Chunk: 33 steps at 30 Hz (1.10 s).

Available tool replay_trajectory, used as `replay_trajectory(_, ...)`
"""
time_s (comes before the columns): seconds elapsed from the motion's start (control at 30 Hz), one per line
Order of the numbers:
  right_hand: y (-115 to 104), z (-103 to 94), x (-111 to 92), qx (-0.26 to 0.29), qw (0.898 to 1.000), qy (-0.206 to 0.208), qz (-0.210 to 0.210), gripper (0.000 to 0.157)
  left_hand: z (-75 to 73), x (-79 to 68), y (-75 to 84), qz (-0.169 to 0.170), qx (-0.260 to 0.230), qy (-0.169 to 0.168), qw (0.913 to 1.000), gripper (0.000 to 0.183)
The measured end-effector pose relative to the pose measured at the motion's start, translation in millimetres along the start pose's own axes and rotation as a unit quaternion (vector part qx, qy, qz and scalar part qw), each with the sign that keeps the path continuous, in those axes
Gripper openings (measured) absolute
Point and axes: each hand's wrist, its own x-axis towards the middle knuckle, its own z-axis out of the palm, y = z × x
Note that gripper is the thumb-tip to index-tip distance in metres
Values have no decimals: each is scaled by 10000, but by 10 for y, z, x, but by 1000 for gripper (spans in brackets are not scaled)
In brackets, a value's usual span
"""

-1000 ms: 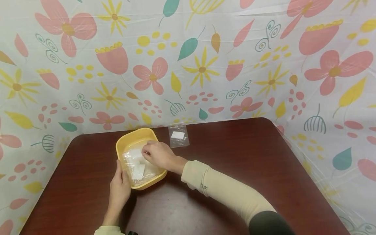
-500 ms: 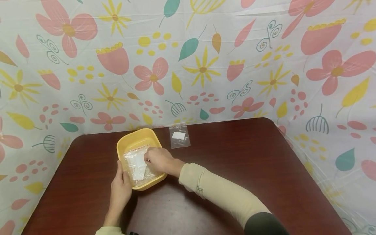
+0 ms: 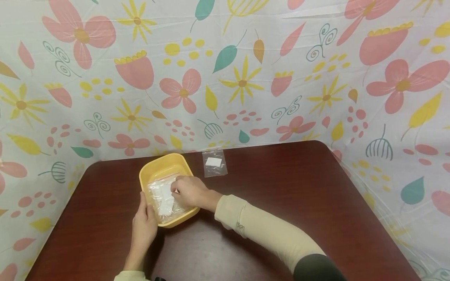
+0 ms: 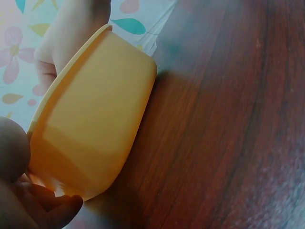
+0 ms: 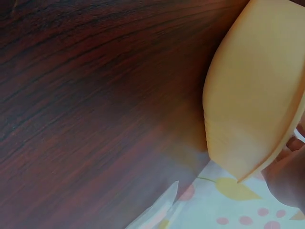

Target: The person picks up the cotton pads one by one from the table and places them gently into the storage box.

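Observation:
A yellow plastic basin (image 3: 183, 160) stands tilted toward me on the table. My left hand (image 3: 144, 224) grips its left side, thumb at the rim and fingers curled beneath in the left wrist view. Inside lie clear zip bags (image 3: 165, 197) with white pieces in them; a reddish seal line shows on one. My right hand (image 3: 190, 191) reaches over the basin's right rim, thumb and fingertips curled together on a bag's white part. Its fingertips are partly hidden. The right wrist view shows mainly the basin's outer wall (image 5: 252, 90), with part of the right hand (image 5: 290, 179) beyond the rim.
Another clear zip bag (image 3: 215, 164) with a white rectangle inside lies at the table's back edge, right of the basin. The dark red wooden table (image 3: 274, 187) meets a floral cloth (image 3: 242, 117) at the back and sides.
My right hand has shifted slightly down in the basin, and the white pieces under it have moved and now overlap. The left hand keeps its grip.

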Motion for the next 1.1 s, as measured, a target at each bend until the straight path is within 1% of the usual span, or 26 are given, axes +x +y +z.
replay_trajectory(0.1, 11, -30, -35, 86, 9999, 119, -74, 11, 10, 0, -1, 39, 3, 39, 10000, 54)
replay_trajectory(0.23, 57, -102, -134, 425, 9973, 518, -295, 12, 22, -4, -3, 60, 4, 56, 10000, 54)
replay_trajectory(0.4, 174, -204, -308, 904, 9882, 1080, -593, 12, 14, -7, -3, 75, 62, 76, 9999, 54)
replay_trajectory(0.57, 352, -292, -491, 1202, 9798, 1455, -660, 13, 3, 8, -14, 82, 129, 128, 9998, 54)
replay_trajectory(0.7, 535, -322, -661, 1432, 9764, 1537, -506, 14, -2, 6, -18, 20, 136, 83, 9999, 54)
replay_trajectory(0.83, 721, -329, -851, 1719, 9734, 1503, -183, 17, -13, -6, -6, -18, 127, 36, 9999, 55)
replay_trajectory(1.1, 1040, -317, -1236, 2049, 9648, 1589, 430, 18, -6, -6, 8, -41, 134, -7, 9999, 55)
